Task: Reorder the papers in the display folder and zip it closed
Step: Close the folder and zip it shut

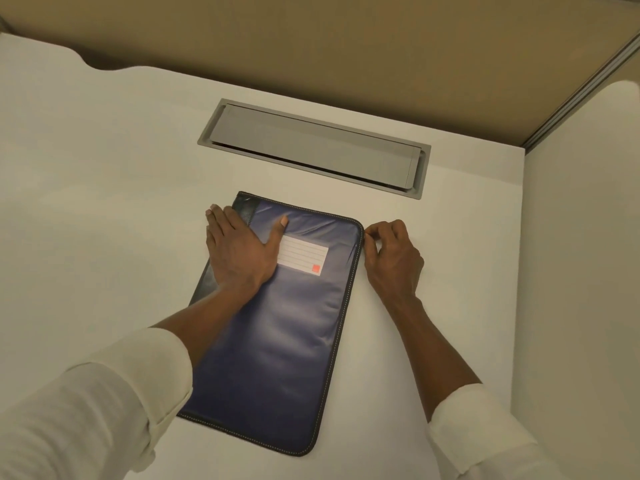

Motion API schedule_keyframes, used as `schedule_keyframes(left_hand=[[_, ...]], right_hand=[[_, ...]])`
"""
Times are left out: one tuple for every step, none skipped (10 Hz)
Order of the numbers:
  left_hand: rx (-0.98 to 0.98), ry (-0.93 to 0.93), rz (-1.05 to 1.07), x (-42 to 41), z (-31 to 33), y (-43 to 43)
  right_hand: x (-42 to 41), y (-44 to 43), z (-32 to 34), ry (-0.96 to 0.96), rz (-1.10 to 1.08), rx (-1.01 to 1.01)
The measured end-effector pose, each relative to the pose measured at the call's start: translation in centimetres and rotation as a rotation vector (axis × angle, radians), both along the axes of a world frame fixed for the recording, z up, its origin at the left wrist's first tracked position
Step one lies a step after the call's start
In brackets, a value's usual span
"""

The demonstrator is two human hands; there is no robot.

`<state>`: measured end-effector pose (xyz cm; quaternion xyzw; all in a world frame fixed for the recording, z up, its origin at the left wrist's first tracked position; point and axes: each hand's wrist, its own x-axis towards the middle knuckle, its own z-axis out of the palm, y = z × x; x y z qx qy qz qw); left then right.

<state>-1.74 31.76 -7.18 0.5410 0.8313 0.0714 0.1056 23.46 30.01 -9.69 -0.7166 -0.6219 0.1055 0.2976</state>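
A dark blue display folder (277, 341) lies closed and flat on the white desk, its long side running away from me. A white lined label (304, 255) with a small red square sits near its far end. My left hand (239, 251) rests palm down on the folder's far left part, fingers spread. My right hand (391, 258) is at the folder's far right corner, with thumb and forefinger pinched at the zip edge; the zip pull itself is too small to make out. No papers show.
A grey cable hatch (311, 147) is set into the white desk (104, 202) just beyond the folder. A tan partition (346, 46) stands behind the desk, and a white side panel (581, 271) closes it on the right.
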Motion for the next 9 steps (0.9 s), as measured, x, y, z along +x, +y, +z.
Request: schedule_keyframes(left_hand=[[0.003, 0.004, -0.004, -0.1, -0.2, 0.0], [0.008, 0.006, -0.004, 0.0, -0.4, 0.1], [-0.005, 0.01, -0.006, -0.1, -0.3, 0.1], [-0.009, 0.018, -0.008, -0.1, -0.4, 0.2], [-0.008, 0.023, -0.009, -0.1, -0.5, 0.2], [0.001, 0.025, -0.009, -0.1, -0.6, 0.2], [0.01, 0.032, -0.009, 0.0, -0.7, 0.2], [0.006, 0.026, -0.01, -0.1, -0.8, 0.2], [0.011, 0.033, -0.008, 0.0, -0.8, 0.2]], right_hand=[[0.2, 0.6, 0.1, -0.003, 0.011, -0.002], [0.6, 2.2, 0.2, -0.007, 0.045, -0.027], [0.9, 4.2, 0.5, -0.016, 0.115, -0.054], [1.1, 6.1, 0.8, -0.013, 0.214, -0.073], [1.5, 7.2, 0.9, -0.008, 0.328, -0.081], [2.2, 7.5, 0.8, -0.004, 0.405, -0.085], [2.3, 7.9, 0.9, -0.007, 0.447, -0.088], [1.6, 8.3, 0.8, -0.024, 0.441, -0.089], [1.7, 8.2, 0.7, -0.002, 0.423, -0.098]])
